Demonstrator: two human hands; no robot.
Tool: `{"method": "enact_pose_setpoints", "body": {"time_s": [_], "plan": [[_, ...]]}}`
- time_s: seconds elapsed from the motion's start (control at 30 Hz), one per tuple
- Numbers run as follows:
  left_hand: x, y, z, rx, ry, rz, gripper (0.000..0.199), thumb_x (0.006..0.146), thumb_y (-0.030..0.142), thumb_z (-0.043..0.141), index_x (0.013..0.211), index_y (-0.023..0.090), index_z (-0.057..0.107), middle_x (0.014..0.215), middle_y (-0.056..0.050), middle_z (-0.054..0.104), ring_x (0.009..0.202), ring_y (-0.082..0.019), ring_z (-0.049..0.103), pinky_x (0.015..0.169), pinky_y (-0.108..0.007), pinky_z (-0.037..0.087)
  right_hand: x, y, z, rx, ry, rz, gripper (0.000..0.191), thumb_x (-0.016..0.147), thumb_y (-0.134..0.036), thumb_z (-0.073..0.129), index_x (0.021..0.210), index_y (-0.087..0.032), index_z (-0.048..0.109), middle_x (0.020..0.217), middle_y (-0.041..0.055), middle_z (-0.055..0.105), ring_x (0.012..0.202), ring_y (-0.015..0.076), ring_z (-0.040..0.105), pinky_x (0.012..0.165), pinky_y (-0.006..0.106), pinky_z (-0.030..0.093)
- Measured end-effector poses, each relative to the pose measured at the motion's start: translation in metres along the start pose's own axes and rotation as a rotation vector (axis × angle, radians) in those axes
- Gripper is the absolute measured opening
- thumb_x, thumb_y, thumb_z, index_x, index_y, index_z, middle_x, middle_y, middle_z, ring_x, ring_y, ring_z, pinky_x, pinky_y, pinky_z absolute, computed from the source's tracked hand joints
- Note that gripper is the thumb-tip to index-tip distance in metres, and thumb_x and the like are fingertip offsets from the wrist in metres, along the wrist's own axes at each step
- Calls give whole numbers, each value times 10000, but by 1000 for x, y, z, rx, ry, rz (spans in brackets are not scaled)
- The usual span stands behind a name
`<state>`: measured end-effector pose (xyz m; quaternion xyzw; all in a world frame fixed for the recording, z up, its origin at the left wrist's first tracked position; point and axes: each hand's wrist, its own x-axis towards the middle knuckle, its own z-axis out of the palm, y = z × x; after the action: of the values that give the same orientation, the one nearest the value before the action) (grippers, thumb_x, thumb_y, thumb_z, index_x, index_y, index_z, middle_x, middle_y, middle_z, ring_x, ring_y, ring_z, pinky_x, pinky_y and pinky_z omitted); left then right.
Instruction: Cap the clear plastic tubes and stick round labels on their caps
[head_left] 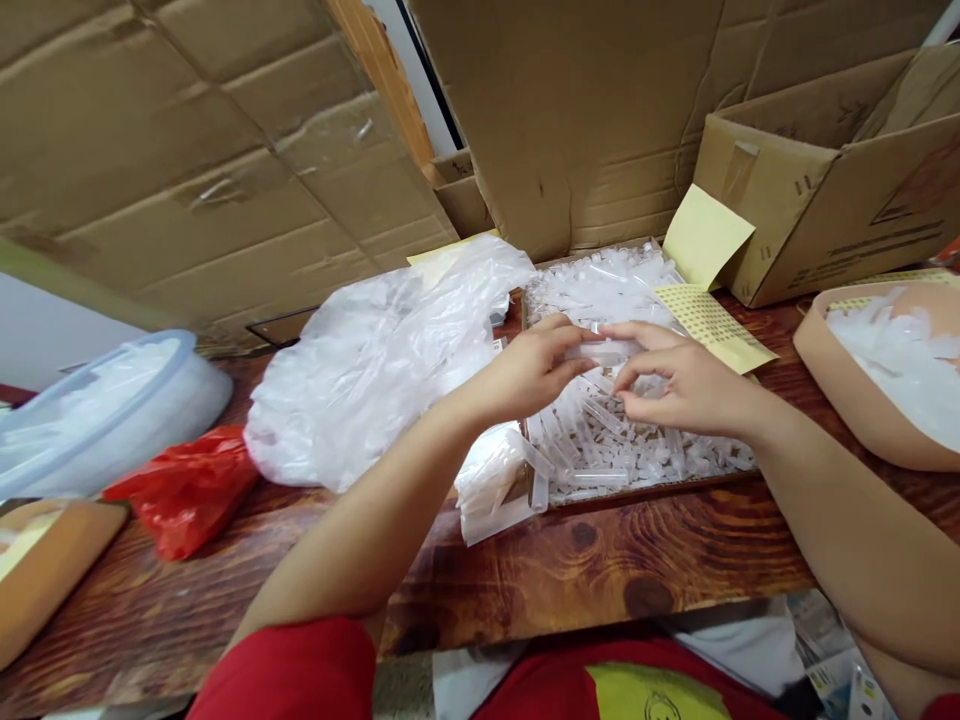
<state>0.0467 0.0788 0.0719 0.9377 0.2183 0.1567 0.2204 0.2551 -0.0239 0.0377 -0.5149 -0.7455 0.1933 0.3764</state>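
My left hand (pixel 529 372) has its thumb and fingers closed on one end of a small clear plastic tube (pixel 607 351). The curled fingers of my right hand (pixel 679 385) are at the tube's other end, with the index finger along its top. Both hands are over a shallow cardboard tray (pixel 645 492) heaped with clear tubes (pixel 600 275) and small translucent white pieces (pixel 637 455). Just left of the tray lies a clear plastic bag of tubes (pixel 491 470), partly hidden by my left forearm.
A large white plastic bag (pixel 367 370) and a red bag (pixel 191 485) lie left, near a blue basin (pixel 169 395). Yellow sticker sheets (pixel 724 325) rest on the tray's right edge. A beige bin (pixel 847 400) stands right. Cardboard boxes (pixel 787 200) line the back of the wooden table (pixel 600 570).
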Motion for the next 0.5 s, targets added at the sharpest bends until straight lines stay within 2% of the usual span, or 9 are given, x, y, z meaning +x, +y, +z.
{"method": "enact_pose_setpoints", "body": {"time_s": [0.07, 0.13, 0.17, 0.23, 0.3, 0.37, 0.43, 0.5], "plan": [[-9, 8, 2, -71, 21, 49, 246, 976, 289, 603, 1164, 191, 728, 1002, -66, 648, 1029, -208, 629, 956, -354, 502, 0, -3, 5, 12, -49, -16, 102, 738, -141, 687, 722, -219, 750, 1418, 76, 626, 1231, 276, 646, 994, 391, 552], [-15, 11, 7, -164, 107, 37, 212, 942, 291, 659, 1106, 196, 754, 971, -61, 665, 988, -193, 634, 902, -328, 508, 0, -7, 7, 55, -77, -4, 109, 741, -142, 665, 728, -212, 748, 1237, 80, 691, 1005, 214, 700, 781, 308, 578], [-17, 12, 10, -242, 170, 5, 207, 913, 305, 701, 1079, 196, 761, 978, -60, 679, 963, -183, 637, 865, -313, 511, 0, -9, 7, 89, -94, 7, 113, 742, -149, 659, 731, -212, 751, 1107, 66, 707, 875, 176, 694, 691, 275, 559], [-20, 12, 18, -496, 277, -102, 287, 834, 360, 793, 1064, 193, 752, 951, -48, 700, 833, -151, 639, 722, -271, 505, 0, -14, 7, 179, -131, 22, 125, 731, -153, 654, 730, -215, 762, 886, 20, 673, 695, 118, 636, 609, 239, 523], [-22, 13, 27, -817, 308, -237, 439, 737, 414, 870, 1092, 198, 731, 838, -8, 690, 646, -103, 587, 563, -228, 441, 0, -18, 9, 285, -157, 25, 141, 717, -143, 652, 728, -216, 772, 794, -5, 645, 652, 101, 612, 607, 229, 519], [-23, 15, 35, -1068, 284, -357, 525, 673, 451, 908, 1098, 202, 727, 733, 30, 655, 536, -72, 524, 495, -207, 396, -1, -21, 14, 380, -163, 35, 138, 713, -135, 659, 732, -209, 775, 799, 0, 671, 672, 105, 622, 611, 229, 522], [-24, 17, 39, -1175, 273, -411, 509, 660, 473, 914, 1054, 198, 745, 713, 28, 663, 539, -75, 538, 520, -216, 442, -2, -22, 18, 437, -181, 45, 123, 726, -140, 675, 750, -205, 778, 804, 6, 696, 690, 117, 638, 621, 238, 532], [-26, 18, 39, -1168, 317, -368, 449, 683, 491, 901, 990, 192, 766, 738, 5, 696, 601, -101, 591, 584, -247, 503, -3, -20, 18, 440, -183, 26, 102, 746, -159, 705, 770, -216, 787, 872, 23, 726, 794, 149, 690, 717, 277, 573]]}}
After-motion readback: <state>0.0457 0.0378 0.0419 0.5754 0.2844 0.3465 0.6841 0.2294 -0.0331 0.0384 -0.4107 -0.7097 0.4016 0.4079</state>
